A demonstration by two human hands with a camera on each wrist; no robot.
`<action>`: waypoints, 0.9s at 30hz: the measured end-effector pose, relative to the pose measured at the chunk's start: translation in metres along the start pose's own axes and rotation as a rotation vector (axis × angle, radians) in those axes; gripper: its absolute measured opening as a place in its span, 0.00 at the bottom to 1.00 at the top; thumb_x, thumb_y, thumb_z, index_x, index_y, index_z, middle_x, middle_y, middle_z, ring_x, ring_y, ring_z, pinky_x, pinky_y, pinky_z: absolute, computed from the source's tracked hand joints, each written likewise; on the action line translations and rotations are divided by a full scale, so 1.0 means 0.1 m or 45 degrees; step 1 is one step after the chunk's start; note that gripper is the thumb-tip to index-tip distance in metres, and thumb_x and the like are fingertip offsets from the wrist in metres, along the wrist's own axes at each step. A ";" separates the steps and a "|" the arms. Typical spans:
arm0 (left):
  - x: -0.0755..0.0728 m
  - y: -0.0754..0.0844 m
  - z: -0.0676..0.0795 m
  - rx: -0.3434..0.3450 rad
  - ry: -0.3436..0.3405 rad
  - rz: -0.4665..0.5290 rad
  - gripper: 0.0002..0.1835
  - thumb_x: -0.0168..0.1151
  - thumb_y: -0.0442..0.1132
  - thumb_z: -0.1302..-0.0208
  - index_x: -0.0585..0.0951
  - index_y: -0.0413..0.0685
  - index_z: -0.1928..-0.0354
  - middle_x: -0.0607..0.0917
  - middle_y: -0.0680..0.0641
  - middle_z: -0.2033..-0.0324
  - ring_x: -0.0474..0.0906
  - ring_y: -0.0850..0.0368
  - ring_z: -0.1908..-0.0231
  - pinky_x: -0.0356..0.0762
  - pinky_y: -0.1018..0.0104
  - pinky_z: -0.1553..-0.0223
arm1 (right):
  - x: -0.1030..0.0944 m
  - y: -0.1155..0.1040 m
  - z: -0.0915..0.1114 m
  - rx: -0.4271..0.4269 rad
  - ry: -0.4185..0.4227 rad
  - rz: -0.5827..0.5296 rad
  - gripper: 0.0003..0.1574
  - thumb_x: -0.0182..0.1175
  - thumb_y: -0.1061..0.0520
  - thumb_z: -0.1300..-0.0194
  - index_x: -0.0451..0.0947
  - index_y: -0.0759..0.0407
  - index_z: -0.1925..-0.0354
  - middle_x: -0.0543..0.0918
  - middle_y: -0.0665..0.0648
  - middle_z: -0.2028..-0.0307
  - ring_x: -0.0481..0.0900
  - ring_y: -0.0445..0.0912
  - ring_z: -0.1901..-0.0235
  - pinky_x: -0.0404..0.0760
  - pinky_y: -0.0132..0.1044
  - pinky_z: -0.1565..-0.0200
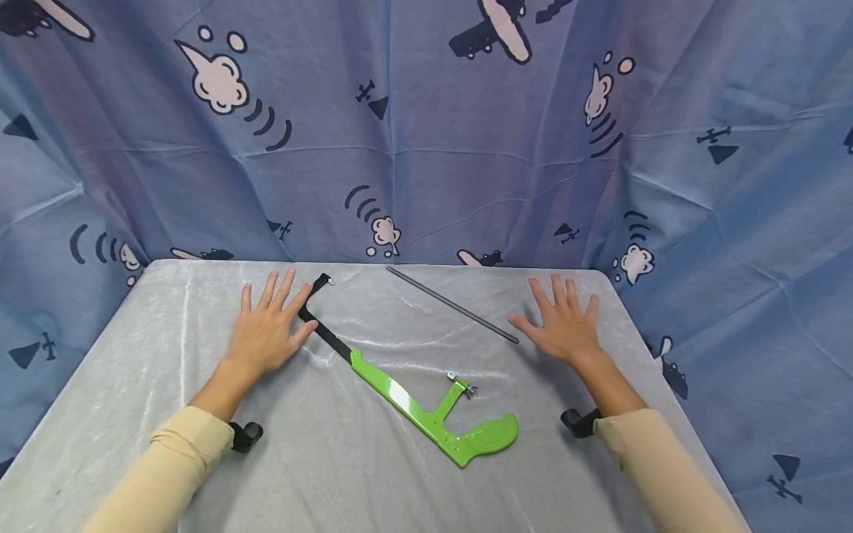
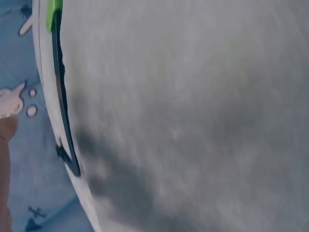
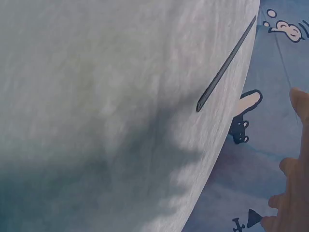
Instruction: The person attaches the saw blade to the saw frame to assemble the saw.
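blue printed curtain (image 1: pixel 440 163) behind; left hand (image 1: pixel 265 333) and right hand (image 1: pixel 566 326) splayed, empty; a nudge could roll the grey metallic rod (image 1: pixel 453 304) off the silvery cloth-covered table (image 1: pixel 333 474).

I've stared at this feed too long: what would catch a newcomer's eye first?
First, the bright green and black hacksaw frame, lying diagonally across the middle of the gray tabletop with no blade fitted. Next, the thin dark-gray rod beyond it, slanting rightward from near the far edge. Behind hangs a blue curtain printed with cartoon planes.
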State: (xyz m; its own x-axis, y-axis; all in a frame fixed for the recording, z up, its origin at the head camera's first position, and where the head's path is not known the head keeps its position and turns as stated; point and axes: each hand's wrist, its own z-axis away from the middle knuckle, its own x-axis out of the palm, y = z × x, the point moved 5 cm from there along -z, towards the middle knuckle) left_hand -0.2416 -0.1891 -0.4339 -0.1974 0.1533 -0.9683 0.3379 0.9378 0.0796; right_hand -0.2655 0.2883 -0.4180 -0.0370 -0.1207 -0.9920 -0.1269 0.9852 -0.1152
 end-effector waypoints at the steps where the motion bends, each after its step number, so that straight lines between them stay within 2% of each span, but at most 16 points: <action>1: 0.01 0.04 -0.01 0.015 0.000 -0.003 0.37 0.51 0.60 0.29 0.58 0.53 0.23 0.50 0.40 0.23 0.42 0.38 0.24 0.37 0.29 0.32 | 0.00 -0.02 0.00 -0.003 -0.003 -0.024 0.59 0.44 0.20 0.36 0.47 0.52 0.22 0.42 0.71 0.24 0.37 0.69 0.26 0.29 0.76 0.37; 8: 0.06 0.34 -0.05 0.111 -0.033 0.035 0.38 0.51 0.60 0.29 0.59 0.53 0.23 0.50 0.40 0.23 0.43 0.39 0.24 0.43 0.33 0.31 | 0.01 -0.15 -0.05 -0.044 -0.055 -0.256 0.58 0.52 0.25 0.35 0.48 0.56 0.22 0.44 0.72 0.24 0.39 0.69 0.26 0.38 0.76 0.37; 13: 0.07 0.61 -0.05 0.204 -0.038 0.082 0.37 0.53 0.60 0.29 0.61 0.52 0.24 0.53 0.39 0.24 0.47 0.38 0.25 0.45 0.35 0.30 | 0.02 -0.21 -0.10 -0.067 -0.067 -0.417 0.56 0.57 0.31 0.34 0.51 0.61 0.24 0.53 0.73 0.27 0.49 0.68 0.28 0.49 0.72 0.36; 18: 0.10 0.84 -0.04 0.302 -0.043 0.119 0.36 0.52 0.60 0.29 0.64 0.51 0.25 0.58 0.38 0.26 0.53 0.38 0.27 0.49 0.37 0.30 | 0.09 -0.21 -0.15 -0.039 -0.081 -0.578 0.51 0.58 0.34 0.33 0.58 0.64 0.27 0.61 0.71 0.30 0.59 0.66 0.31 0.60 0.66 0.36; 22: 0.10 1.01 -0.01 0.376 -0.079 0.209 0.36 0.53 0.59 0.28 0.63 0.50 0.25 0.59 0.36 0.26 0.56 0.37 0.28 0.53 0.39 0.31 | 0.15 -0.21 -0.20 -0.038 -0.085 -0.691 0.46 0.59 0.37 0.32 0.63 0.66 0.29 0.69 0.70 0.35 0.69 0.63 0.38 0.69 0.61 0.40; 27: 0.11 1.21 0.01 0.485 -0.137 0.340 0.35 0.55 0.56 0.28 0.64 0.46 0.26 0.61 0.32 0.28 0.59 0.35 0.30 0.57 0.41 0.32 | 0.20 -0.22 -0.24 -0.077 -0.090 -0.746 0.40 0.60 0.43 0.30 0.67 0.70 0.33 0.75 0.73 0.41 0.75 0.64 0.43 0.74 0.59 0.44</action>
State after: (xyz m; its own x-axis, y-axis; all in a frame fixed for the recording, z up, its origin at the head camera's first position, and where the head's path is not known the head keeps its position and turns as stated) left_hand -0.2025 -0.0745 -0.4351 0.0316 0.3215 -0.9464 0.6809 0.6862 0.2559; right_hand -0.2874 0.2611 -0.4343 0.1219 -0.6322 -0.7651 -0.1623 0.7478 -0.6438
